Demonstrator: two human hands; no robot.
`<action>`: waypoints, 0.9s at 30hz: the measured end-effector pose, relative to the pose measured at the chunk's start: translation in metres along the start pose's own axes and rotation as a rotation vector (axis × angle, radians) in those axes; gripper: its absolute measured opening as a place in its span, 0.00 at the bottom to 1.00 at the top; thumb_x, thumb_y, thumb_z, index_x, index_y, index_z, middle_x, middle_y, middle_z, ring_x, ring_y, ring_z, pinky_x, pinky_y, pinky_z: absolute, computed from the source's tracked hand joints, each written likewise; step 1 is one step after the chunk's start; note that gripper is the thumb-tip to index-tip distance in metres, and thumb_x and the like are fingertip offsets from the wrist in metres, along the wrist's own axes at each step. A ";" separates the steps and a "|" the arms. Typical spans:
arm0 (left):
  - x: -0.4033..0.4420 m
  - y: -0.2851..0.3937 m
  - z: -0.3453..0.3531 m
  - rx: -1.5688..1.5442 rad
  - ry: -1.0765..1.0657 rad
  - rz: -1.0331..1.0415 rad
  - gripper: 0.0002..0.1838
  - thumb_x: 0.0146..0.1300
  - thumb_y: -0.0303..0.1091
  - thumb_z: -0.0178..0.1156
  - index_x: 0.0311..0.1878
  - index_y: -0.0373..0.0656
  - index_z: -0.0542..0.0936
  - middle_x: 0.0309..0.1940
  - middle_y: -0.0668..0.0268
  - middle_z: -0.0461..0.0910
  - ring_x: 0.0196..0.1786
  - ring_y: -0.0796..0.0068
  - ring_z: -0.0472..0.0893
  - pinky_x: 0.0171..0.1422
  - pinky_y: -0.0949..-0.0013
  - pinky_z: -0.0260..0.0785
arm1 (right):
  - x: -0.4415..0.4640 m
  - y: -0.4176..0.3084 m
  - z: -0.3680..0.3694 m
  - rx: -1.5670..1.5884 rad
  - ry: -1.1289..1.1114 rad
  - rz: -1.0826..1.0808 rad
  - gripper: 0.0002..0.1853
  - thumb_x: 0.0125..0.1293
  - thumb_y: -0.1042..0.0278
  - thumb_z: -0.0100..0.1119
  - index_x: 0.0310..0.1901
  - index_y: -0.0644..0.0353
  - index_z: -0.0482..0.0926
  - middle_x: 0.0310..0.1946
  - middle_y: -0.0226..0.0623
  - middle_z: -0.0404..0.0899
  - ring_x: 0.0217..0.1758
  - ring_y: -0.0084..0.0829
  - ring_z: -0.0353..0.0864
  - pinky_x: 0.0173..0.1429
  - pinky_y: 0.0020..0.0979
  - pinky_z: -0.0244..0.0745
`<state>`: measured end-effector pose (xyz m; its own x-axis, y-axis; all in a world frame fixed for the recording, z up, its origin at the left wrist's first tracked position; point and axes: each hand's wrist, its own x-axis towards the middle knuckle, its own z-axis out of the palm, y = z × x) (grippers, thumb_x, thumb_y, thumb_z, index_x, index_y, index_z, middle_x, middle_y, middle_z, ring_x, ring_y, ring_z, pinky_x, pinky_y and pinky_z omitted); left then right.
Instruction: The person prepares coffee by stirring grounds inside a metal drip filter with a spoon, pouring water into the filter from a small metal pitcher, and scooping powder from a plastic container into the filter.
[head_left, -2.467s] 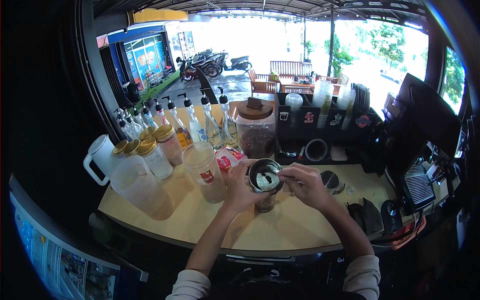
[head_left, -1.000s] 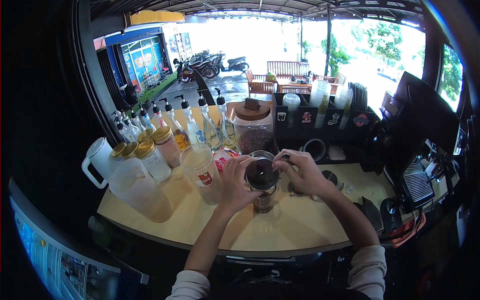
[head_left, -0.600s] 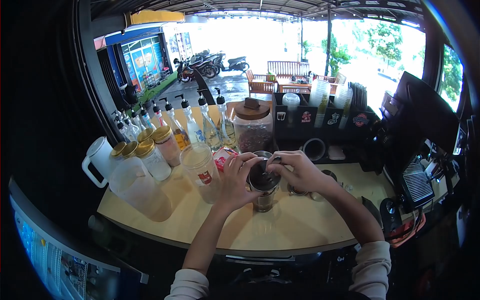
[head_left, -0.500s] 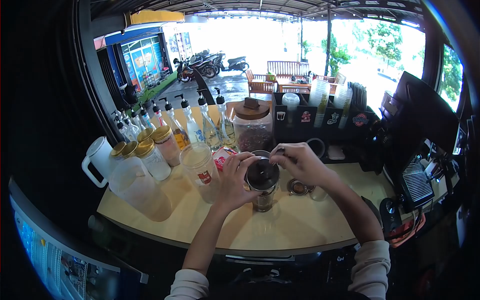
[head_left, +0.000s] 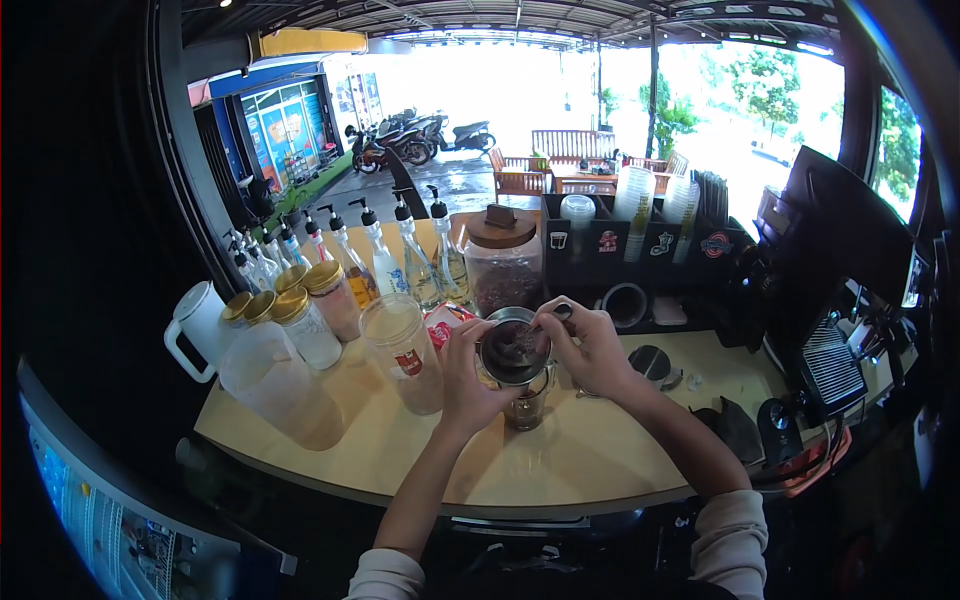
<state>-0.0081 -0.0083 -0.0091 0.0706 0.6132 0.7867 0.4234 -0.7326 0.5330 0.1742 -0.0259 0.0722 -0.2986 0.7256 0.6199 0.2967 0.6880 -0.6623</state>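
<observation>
Left hand (head_left: 470,385) is cupping a probably slick metal cup (head_left: 513,371) sideways, grip half-open, right hand (head_left: 597,358) pinching a utensil (head_left: 563,312), nearside of the wooden-lidded jar (head_left: 503,278).

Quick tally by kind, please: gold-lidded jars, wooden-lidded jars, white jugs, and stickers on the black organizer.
Gold-lidded jars: 5
Wooden-lidded jar: 1
White jug: 1
Stickers on black organizer: 4
Total: 11
</observation>
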 end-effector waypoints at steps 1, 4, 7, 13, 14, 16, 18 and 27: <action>0.000 0.000 0.000 0.016 -0.003 0.001 0.47 0.28 0.35 0.78 0.58 0.46 0.67 0.54 0.62 0.70 0.59 0.57 0.70 0.66 0.55 0.57 | -0.001 0.001 0.001 0.001 -0.001 0.000 0.08 0.70 0.71 0.51 0.38 0.66 0.76 0.21 0.37 0.79 0.25 0.27 0.82 0.33 0.27 0.74; 0.001 0.001 -0.002 0.047 -0.031 0.039 0.46 0.30 0.36 0.78 0.58 0.47 0.68 0.54 0.62 0.70 0.60 0.58 0.69 0.67 0.54 0.55 | -0.003 0.007 0.002 0.011 -0.055 -0.055 0.08 0.70 0.71 0.52 0.38 0.66 0.76 0.20 0.37 0.78 0.24 0.26 0.81 0.32 0.26 0.73; 0.003 0.004 -0.005 0.110 -0.049 0.063 0.45 0.30 0.36 0.77 0.58 0.47 0.68 0.54 0.62 0.69 0.60 0.57 0.68 0.68 0.53 0.53 | -0.006 0.011 -0.001 0.093 0.071 0.010 0.07 0.70 0.71 0.52 0.38 0.66 0.76 0.20 0.36 0.77 0.24 0.23 0.79 0.32 0.26 0.72; 0.006 0.010 -0.007 0.182 -0.080 0.072 0.45 0.30 0.37 0.77 0.58 0.48 0.69 0.53 0.63 0.69 0.60 0.58 0.68 0.69 0.50 0.50 | -0.009 0.013 -0.009 0.025 0.023 -0.022 0.08 0.70 0.70 0.52 0.38 0.67 0.76 0.20 0.35 0.75 0.24 0.19 0.74 0.31 0.26 0.70; 0.006 0.011 -0.007 0.183 -0.081 0.072 0.45 0.30 0.37 0.77 0.58 0.48 0.69 0.53 0.63 0.69 0.60 0.58 0.68 0.69 0.50 0.50 | -0.010 0.015 -0.008 0.031 -0.032 -0.034 0.08 0.71 0.71 0.52 0.38 0.67 0.76 0.20 0.35 0.75 0.24 0.19 0.74 0.31 0.26 0.70; 0.007 0.013 -0.006 0.243 -0.099 0.092 0.44 0.31 0.38 0.76 0.58 0.48 0.69 0.53 0.63 0.69 0.60 0.58 0.68 0.70 0.50 0.50 | -0.012 0.018 -0.007 0.036 -0.082 -0.045 0.08 0.71 0.71 0.52 0.39 0.67 0.76 0.20 0.35 0.75 0.24 0.19 0.74 0.31 0.25 0.70; 0.007 0.013 -0.005 0.228 -0.098 0.093 0.44 0.31 0.38 0.76 0.58 0.48 0.69 0.53 0.63 0.69 0.60 0.58 0.68 0.70 0.50 0.49 | -0.013 0.017 -0.005 0.084 0.006 -0.069 0.08 0.71 0.71 0.51 0.39 0.67 0.76 0.20 0.34 0.74 0.25 0.18 0.74 0.31 0.25 0.69; 0.009 0.007 -0.003 0.082 -0.110 -0.005 0.42 0.31 0.39 0.76 0.56 0.46 0.71 0.49 0.62 0.71 0.57 0.58 0.70 0.65 0.54 0.58 | -0.034 0.028 -0.025 0.471 0.233 0.133 0.08 0.72 0.69 0.49 0.41 0.64 0.74 0.25 0.32 0.77 0.30 0.17 0.75 0.36 0.20 0.68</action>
<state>-0.0070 -0.0087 0.0026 0.1651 0.6487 0.7430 0.4962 -0.7057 0.5058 0.2157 -0.0303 0.0432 -0.0615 0.8266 0.5595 -0.1364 0.5483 -0.8251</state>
